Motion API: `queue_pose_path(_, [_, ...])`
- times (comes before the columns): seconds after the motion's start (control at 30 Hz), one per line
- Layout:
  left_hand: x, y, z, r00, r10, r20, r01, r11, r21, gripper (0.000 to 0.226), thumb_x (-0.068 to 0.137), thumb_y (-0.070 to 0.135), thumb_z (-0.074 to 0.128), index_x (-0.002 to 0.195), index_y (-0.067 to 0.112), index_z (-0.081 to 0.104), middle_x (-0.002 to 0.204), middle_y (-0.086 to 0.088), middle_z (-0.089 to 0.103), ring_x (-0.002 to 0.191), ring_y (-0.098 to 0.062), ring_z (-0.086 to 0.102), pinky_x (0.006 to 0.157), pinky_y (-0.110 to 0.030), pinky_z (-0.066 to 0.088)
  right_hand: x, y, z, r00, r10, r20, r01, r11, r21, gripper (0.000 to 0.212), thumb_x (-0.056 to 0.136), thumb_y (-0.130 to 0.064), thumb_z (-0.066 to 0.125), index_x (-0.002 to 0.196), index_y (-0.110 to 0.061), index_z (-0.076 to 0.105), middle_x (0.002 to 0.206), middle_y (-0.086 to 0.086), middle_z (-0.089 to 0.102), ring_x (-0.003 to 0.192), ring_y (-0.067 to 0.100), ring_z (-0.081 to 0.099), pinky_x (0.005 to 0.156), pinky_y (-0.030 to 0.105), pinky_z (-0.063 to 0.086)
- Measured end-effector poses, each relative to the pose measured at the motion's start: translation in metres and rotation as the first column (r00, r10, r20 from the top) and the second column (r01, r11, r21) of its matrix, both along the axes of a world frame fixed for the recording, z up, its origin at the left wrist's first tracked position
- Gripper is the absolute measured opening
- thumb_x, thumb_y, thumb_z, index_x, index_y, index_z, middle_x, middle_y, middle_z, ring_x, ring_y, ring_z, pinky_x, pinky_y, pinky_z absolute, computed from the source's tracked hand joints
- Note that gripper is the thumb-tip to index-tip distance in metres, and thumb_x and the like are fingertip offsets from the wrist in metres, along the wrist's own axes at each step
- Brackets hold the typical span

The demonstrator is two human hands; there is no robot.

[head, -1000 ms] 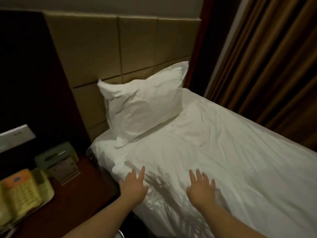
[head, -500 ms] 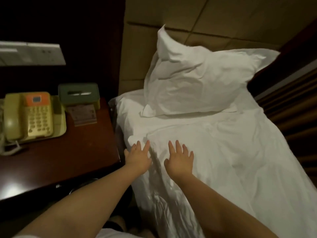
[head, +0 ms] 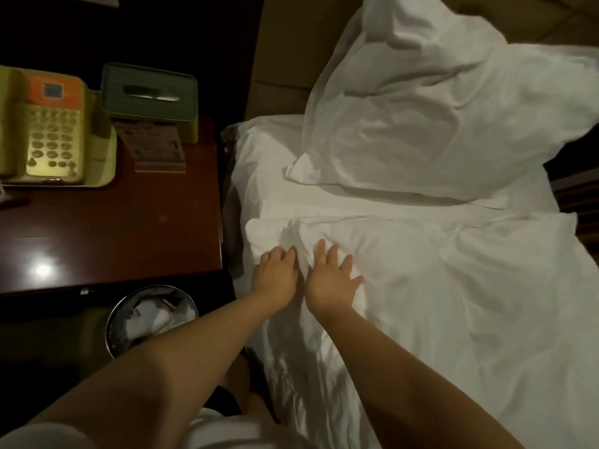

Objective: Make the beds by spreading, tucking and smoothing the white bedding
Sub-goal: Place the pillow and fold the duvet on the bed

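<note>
At the far left of the view, toward ten o'clock, a yellow-green telephone (head: 48, 124) with an orange panel sits on a dark polished wooden tabletop (head: 129, 222). Just beside it, at eleven o'clock, stands a green tissue box (head: 149, 92), and a small printed card (head: 158, 147) leans against the box's front. Below the tabletop's near edge, at about eight o'clock, a round waste bin (head: 152, 315) holds crumpled white paper.

Near the centre, both bare forearms reach in from six o'clock. The left hand (head: 275, 273) lies palm-down on the near top corner of the white duvet (head: 453, 303), its fingers bent a little against a fold and gripping nothing. The right hand (head: 330, 277) presses just beside it, almost touching, flat with fingers spread.

The duvet covers the bed from the centre out to four o'clock, wrinkled, and hangs over the side of the bed nearest the person. Above its top edge, a strip of white sheet (head: 265, 163) shows. At one o'clock a creased white pillow (head: 437, 108) stands tilted against the tan padded headboard (head: 278, 59), its lower edge resting on the sheet.
</note>
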State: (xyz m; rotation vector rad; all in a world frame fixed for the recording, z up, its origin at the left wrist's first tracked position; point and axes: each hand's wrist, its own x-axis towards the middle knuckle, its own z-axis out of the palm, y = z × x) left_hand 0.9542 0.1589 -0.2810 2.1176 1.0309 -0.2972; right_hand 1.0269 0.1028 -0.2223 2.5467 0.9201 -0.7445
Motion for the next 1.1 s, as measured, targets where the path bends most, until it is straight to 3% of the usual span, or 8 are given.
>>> queue_pose_path(0.13, [0.027,0.004,0.011,0.958,0.287,0.023,-0.275,0.937,-0.215,0.037,0.099,0.037,0.037,0.119,0.011,0.053,0.122,-0.011,0.054,0.109,-0.028,0.051,0.093,-0.039,0.044,0.015,-0.008,0.010,0.959,-0.279,-0.058,0.276,0.863,0.423,0.048,0.103,-0.036,0.025,0.150,-0.024,0.024,0.149,0.002,0.040,0.138,0.027,0.035,0.113,0.046,0.028])
queue_pose_path(0.33, [0.046,0.010,0.027,0.733,0.679,-0.027,-0.481,0.491,-0.726,0.037,0.093,0.026,0.055,0.126,0.009,0.052,0.122,-0.012,0.060,0.107,-0.029,0.059,0.096,-0.040,0.048,0.009,0.005,0.022,0.890,-0.357,-0.285,0.441,0.506,0.741,0.043,0.104,-0.029,0.029,0.146,-0.022,0.037,0.142,-0.002,0.050,0.129,0.014,0.047,0.103,0.017,0.031])
queue_pose_path(0.4, [0.041,0.008,0.036,0.662,0.750,-0.008,-0.461,0.399,-0.793,0.027,0.096,0.027,0.048,0.115,0.011,0.059,0.114,-0.011,0.064,0.104,-0.025,0.061,0.091,-0.038,0.051,0.007,0.011,0.018,0.893,-0.330,-0.305,0.442,0.522,0.730,0.043,0.104,-0.030,0.029,0.144,-0.022,0.041,0.142,-0.001,0.050,0.130,0.015,0.047,0.110,0.027,0.035])
queue_pose_path(0.5, [0.032,0.011,0.044,0.530,0.845,-0.077,-0.439,0.195,-0.877,0.034,0.102,0.030,0.033,0.089,0.020,0.062,0.089,-0.004,0.065,0.084,-0.015,0.059,0.070,-0.024,0.048,0.003,0.020,0.007,0.958,-0.168,-0.231,0.276,0.754,0.596,0.048,0.098,-0.028,0.030,0.143,-0.017,0.043,0.145,0.005,0.046,0.136,0.021,0.040,0.113,0.040,0.030])
queue_pose_path(0.57, [0.023,0.015,0.045,0.526,0.847,-0.071,-0.440,0.200,-0.876,0.030,0.102,0.026,0.035,0.093,0.019,0.063,0.088,-0.005,0.064,0.083,-0.016,0.059,0.071,-0.026,0.048,-0.001,0.024,0.006,0.970,-0.108,-0.216,0.210,0.822,0.530,0.050,0.096,-0.022,0.037,0.146,-0.015,0.038,0.150,0.007,0.039,0.140,0.021,0.033,0.115,0.040,0.025])
queue_pose_path(0.7, [0.011,0.018,0.045,0.669,0.742,0.036,-0.395,0.397,-0.828,0.033,0.093,-0.002,0.041,0.097,0.027,0.057,0.097,-0.005,0.065,0.091,-0.023,0.061,0.084,-0.039,0.052,-0.012,0.006,0.009,0.992,0.024,-0.126,0.036,0.890,0.454,0.061,0.096,-0.019,0.042,0.152,-0.015,0.018,0.158,0.006,0.022,0.146,0.020,0.017,0.120,0.037,0.013])
queue_pose_path(0.87, [0.002,0.018,0.058,0.686,0.727,0.033,-0.410,0.423,-0.808,0.029,0.094,0.002,0.045,0.106,0.025,0.056,0.107,-0.007,0.064,0.102,-0.028,0.060,0.092,-0.044,0.052,-0.031,-0.009,0.015,0.999,0.016,-0.045,-0.002,0.956,0.294,0.064,0.102,-0.021,0.033,0.153,-0.022,-0.006,0.161,0.002,-0.002,0.148,0.023,-0.003,0.119,0.041,0.001])
queue_pose_path(1.1, [-0.039,0.043,0.037,0.650,0.760,0.000,-0.471,0.402,-0.785,0.030,0.090,0.001,0.054,0.114,0.019,0.057,0.115,-0.008,0.064,0.105,-0.025,0.061,0.093,-0.045,0.051,-0.067,0.002,0.007,0.994,0.092,-0.058,-0.065,0.932,0.358,0.070,0.099,-0.020,0.042,0.153,-0.025,-0.003,0.161,0.007,-0.002,0.148,0.030,-0.001,0.118,0.047,0.003])
